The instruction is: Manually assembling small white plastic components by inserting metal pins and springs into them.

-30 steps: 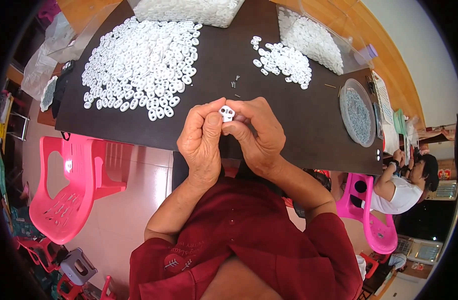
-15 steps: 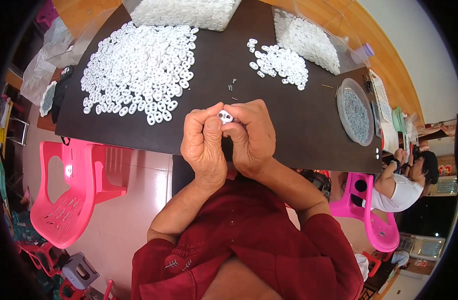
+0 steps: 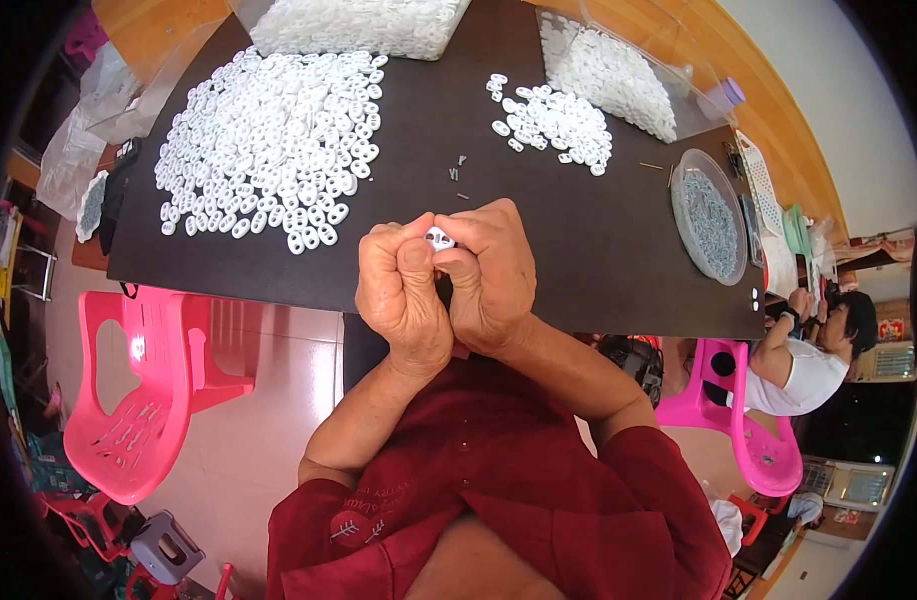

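Observation:
My left hand (image 3: 404,285) and my right hand (image 3: 491,275) meet just over the near edge of the dark table. Between their thumbs and fingertips they pinch a small white oval plastic piece with two holes (image 3: 440,239). Fingers cover most of it, so whether anything else is in my grip cannot be told. Several tiny metal screws (image 3: 455,174) lie beyond my hands. To the left spreads a large pile of similar white pieces (image 3: 274,140); a smaller pile of white pieces (image 3: 561,125) lies to the right.
Two clear bins of white pieces, one at the back (image 3: 354,28) and one at the back right (image 3: 619,85), stand on the table (image 3: 599,260). A round tub (image 3: 683,215) holds grey metal bits. Pink chairs (image 3: 129,430) flank me; another person (image 3: 799,370) sits at right.
The view has shifted slightly. My hands stay together on the white piece, which has tilted a little and sits slightly more to the left.

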The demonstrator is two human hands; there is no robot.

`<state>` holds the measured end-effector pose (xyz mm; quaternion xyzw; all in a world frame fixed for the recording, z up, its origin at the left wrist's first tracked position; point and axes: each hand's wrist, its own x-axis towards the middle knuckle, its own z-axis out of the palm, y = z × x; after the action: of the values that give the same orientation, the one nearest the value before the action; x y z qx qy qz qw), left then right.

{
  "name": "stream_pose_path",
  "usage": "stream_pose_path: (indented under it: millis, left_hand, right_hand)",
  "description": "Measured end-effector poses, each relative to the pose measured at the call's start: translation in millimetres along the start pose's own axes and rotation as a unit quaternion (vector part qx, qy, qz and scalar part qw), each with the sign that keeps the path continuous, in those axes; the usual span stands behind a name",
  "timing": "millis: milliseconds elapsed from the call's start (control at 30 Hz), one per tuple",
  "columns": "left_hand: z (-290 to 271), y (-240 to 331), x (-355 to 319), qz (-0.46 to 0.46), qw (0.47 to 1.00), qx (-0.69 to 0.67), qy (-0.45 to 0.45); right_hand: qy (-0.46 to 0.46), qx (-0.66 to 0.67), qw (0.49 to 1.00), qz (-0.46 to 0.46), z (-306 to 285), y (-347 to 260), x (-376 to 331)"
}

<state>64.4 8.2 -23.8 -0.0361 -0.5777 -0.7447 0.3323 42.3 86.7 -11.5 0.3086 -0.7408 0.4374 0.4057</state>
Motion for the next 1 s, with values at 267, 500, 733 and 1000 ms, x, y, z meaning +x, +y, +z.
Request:
stream_pose_path:
  millis: [267,500,733,1000]
  left_hand:
    - [5.2,-2.5,2.6,0.016,0.999,0.030,-0.024]
    - [4.1,9.8,5.9,-0.065,0.997,0.032,-0.034]
    - [-3.8,3.3,9.7,-0.161,0.982,-0.045,-0.086]
    - [0.0,-4.1,21.1,-0.207,0.971,-0.005,-0.121]
  right_hand:
    - [-0.024,-0.013,1.000,0.001,-5.5,8.2,-0.7]
    - [-0.035,0.018,0.998,0.045,-14.0,6.3,11.7]
    - [-0.017,-0.224,0.971,-0.078,-94.6,60.0,90.7]
    - [-0.012,-0.425,0.904,0.042,-178.2,199.9,170.1]
